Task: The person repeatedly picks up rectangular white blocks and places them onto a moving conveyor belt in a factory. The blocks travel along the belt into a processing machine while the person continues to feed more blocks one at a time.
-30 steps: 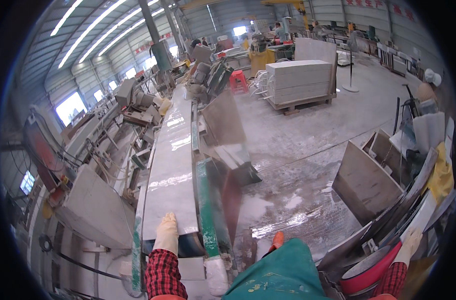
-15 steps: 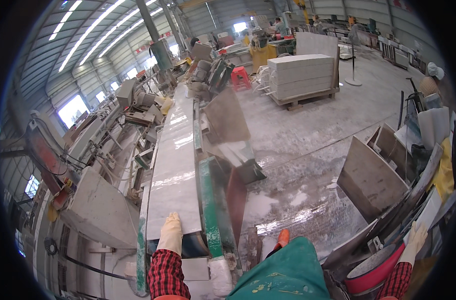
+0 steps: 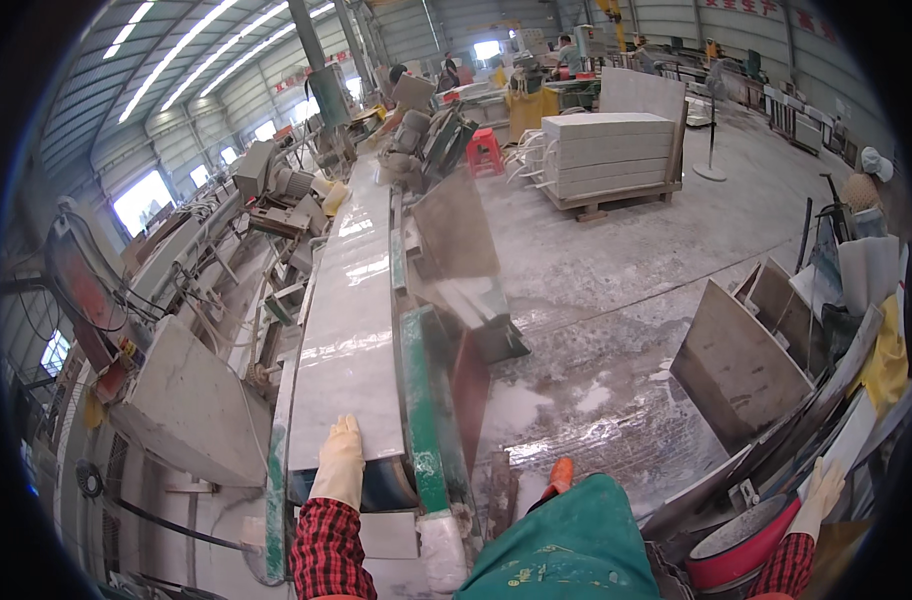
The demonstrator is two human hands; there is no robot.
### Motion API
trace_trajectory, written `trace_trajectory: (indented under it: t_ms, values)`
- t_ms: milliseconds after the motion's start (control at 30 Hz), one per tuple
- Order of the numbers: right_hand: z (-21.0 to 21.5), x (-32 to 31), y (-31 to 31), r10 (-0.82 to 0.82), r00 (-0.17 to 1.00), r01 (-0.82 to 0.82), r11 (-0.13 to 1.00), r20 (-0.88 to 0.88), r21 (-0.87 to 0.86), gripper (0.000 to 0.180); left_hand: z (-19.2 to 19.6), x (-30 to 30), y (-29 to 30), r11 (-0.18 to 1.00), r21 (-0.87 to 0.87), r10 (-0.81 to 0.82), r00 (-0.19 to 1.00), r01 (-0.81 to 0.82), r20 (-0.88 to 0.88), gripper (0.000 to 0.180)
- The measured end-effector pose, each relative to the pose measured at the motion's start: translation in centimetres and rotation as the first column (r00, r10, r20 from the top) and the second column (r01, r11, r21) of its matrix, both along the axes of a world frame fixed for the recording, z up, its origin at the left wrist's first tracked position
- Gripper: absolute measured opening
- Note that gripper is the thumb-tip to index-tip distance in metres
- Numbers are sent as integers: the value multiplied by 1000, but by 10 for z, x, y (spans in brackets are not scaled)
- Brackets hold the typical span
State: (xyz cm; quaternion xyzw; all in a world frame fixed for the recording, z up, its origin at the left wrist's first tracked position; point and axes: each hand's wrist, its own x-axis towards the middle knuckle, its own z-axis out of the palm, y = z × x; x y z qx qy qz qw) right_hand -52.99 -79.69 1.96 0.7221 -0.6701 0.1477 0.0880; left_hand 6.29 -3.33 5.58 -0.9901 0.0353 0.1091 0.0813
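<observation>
My left hand [image 3: 340,462], in a cream rubber glove, lies flat on the near end of a pale, wet stone slab [image 3: 351,330]. The fingers point away from me and grip nothing. Beneath it, the slab lies on a long conveyor bed, and a dark blue roller or belt end [image 3: 386,487] shows just below its near edge. Off to the far right, my right hand [image 3: 821,492] wears a similar glove, with its fingers stretched out. It is beside a pale stone strip [image 3: 848,440] and above a red-sided tub [image 3: 721,570]; whether it touches the strip I cannot tell.
A green rail [image 3: 423,410] runs along the bed's right side. Motor units [image 3: 416,140] stand at its far end. Brown boards [image 3: 736,365] lean at right; stacked slabs [image 3: 611,150] sit on a pallet beyond. A large stone block [image 3: 196,405] stands left. People work far back.
The slab's near edge has shifted slightly away from me, with my left hand on it, baring more of the roller. My right hand stays in about the same place. The view has tilted slightly.
</observation>
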Motion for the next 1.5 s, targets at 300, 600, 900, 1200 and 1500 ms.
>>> trace_trajectory:
  t_ms: [300,600,900,1200,1500]
  values:
    - [2,2,9,-36,999,36,999,-37,24,67,-2,8,-1,998,68,9,999,-6,-35,104]
    - [16,11,32,4,999,-3,999,-34,38,67,4,9,-6,995,96,12,999,-7,-50,103]
    - [21,17,46,-4,999,7,999,-52,53,66,3,13,-10,993,116,31,998,-24,-60,102]
    - [4,7,41,31,999,-30,999,-27,26,65,1,16,-9,993,111,34,998,-27,-53,103]
    - [10,14,58,25,999,-24,998,-27,60,64,-7,22,-5,994,104,23,1000,-22,-12,105]
